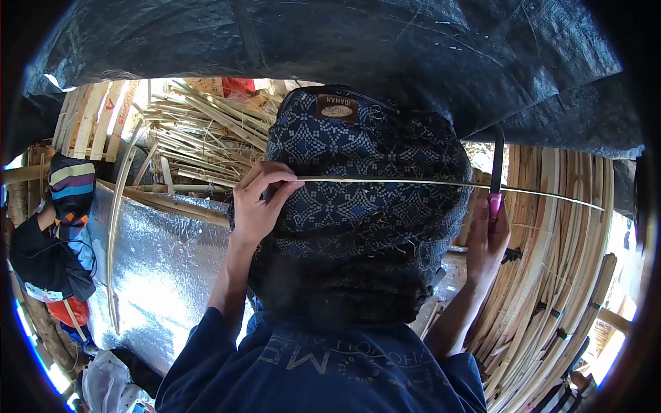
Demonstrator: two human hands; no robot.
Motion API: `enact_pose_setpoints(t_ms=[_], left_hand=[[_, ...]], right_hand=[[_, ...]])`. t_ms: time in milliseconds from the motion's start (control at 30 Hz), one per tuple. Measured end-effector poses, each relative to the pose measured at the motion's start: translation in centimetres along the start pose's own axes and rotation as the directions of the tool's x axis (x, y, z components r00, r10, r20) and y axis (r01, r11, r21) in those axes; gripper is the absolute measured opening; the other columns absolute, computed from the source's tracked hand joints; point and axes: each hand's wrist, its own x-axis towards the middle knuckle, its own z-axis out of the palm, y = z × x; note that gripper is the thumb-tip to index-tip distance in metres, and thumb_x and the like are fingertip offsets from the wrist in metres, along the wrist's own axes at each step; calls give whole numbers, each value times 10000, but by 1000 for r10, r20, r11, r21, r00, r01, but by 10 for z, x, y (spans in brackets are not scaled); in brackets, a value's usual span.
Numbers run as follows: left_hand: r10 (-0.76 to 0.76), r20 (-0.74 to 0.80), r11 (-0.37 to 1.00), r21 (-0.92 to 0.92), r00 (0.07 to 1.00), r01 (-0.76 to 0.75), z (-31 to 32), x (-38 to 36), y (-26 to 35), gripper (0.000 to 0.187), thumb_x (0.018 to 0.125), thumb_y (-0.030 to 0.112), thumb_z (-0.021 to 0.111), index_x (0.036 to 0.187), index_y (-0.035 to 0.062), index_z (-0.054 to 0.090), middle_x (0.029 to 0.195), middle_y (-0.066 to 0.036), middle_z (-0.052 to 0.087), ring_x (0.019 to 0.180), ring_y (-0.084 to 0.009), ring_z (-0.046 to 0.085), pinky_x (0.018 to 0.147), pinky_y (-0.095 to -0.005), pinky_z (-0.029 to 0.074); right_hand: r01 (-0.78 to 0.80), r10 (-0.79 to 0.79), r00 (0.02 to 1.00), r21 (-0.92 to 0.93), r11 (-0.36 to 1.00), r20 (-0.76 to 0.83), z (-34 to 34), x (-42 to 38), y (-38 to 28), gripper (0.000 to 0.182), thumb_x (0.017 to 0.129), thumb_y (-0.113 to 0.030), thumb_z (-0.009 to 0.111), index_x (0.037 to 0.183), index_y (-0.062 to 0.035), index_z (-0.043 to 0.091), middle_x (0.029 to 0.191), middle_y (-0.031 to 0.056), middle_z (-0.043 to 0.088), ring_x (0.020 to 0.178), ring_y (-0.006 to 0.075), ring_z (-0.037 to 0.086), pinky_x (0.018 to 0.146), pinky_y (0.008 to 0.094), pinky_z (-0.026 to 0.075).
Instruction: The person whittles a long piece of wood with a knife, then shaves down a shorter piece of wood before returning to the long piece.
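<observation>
My left hand (260, 199) pinches one end of a long, thin strip (385, 180), pale and split like bamboo, between thumb and fingertips. The strip stretches level to the right across a dark blue patterned cloth (358, 206) that covers my lap. In my right hand (490, 237), fingers wrapped round its pink handle, is a knife (496, 198). Its dark blade points away from me and crosses the strip near the right side of the cloth. Past the blade, the strip's far end sticks out over stacked wooden slats.
Long wooden slats (544, 234) are stacked along the right. Ahead on the left lies a heap of shavings and thin strips (200, 131). A shiny silver sheet (151, 268) is at my left, with clothes (69, 241) beyond it. A dark tarp (330, 41) spans the top.
</observation>
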Motion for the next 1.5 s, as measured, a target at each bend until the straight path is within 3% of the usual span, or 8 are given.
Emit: enact_pose_setpoints(t_ms=[400, 567, 800, 867, 1033, 1267, 1367, 1500], left_hand=[[206, 68, 961, 173, 976, -215, -3, 1, 2, 255, 690, -16, 794, 872, 39, 625, 863, -89, 679, 794, -211, 651, 676, -299, 512], [-10, 54, 989, 147, 999, 2, -4, 3, 3, 226, 728, 66, 787, 929, 73, 685, 877, -46, 680, 783, -224, 650, 704, -314, 505], [-102, -22, 987, 125, 995, 104, 1, 14, 8, 294, 728, 101, 787, 1009, 87, 702, 953, -58, 629, 913, -248, 610, 740, -330, 498], [109, 70, 926, 354, 992, -127, -1, 17, 18, 324, 739, 45, 764, 1055, 70, 699, 1002, -67, 650, 926, -228, 602, 783, -330, 493], [261, 257, 846, 403, 930, -349, 7, 18, 26, 312, 739, 59, 756, 1047, 58, 710, 1096, -36, 657, 1005, -267, 576, 866, -377, 469], [296, 307, 810, 422, 904, -408, -1, 24, 19, 226, 793, 35, 700, 1018, 57, 709, 1058, -24, 670, 948, -263, 583, 849, -373, 470], [283, 350, 800, 427, 893, -421, -7, 28, 17, 207, 812, 10, 675, 1016, 37, 700, 1055, -51, 669, 945, -277, 582, 835, -376, 471], [241, 368, 805, 441, 898, -397, -14, 33, 12, 189, 836, -17, 638, 1017, 5, 688, 1040, -95, 667, 932, -295, 584, 819, -387, 473]], right_hand=[[-180, 139, 975, 246, 952, 176, 29, -37, -9, 344, 1030, -338, 413, 1036, -31, 568, 598, -77, 333, 517, 3, 278, 451, 198, 189], [-185, 159, 979, 231, 955, 126, 19, -31, -7, 339, 1028, -336, 419, 1035, -33, 570, 614, -71, 352, 514, 3, 284, 446, 189, 200], [-146, 146, 989, 211, 967, 13, 8, -23, -12, 344, 1028, -336, 416, 1026, -31, 575, 619, -61, 372, 506, 6, 306, 430, 185, 226], [-137, 145, 989, 221, 966, -17, 2, -20, -7, 347, 1028, -334, 417, 1018, -27, 578, 613, -57, 382, 504, 11, 318, 429, 190, 235], [-164, 208, 969, 285, 944, -133, -21, -11, 10, 333, 1030, -307, 426, 1050, -26, 602, 605, -67, 378, 521, 13, 333, 455, 204, 244], [-192, 233, 931, 166, 967, -281, -47, -14, 32, 424, 1033, -328, 417, 1167, 24, 614, 630, -63, 418, 549, 39, 384, 479, 233, 292], [-107, 117, 949, 49, 993, -294, -47, -17, 54, 411, 1018, -305, 461, 1185, 43, 601, 686, 50, 592, 596, 81, 499, 531, 267, 395], [-68, 85, 954, 67, 995, -287, -42, -19, 50, 385, 1005, -285, 484, 1187, 35, 598, 694, 108, 628, 581, 106, 518, 524, 295, 410]])
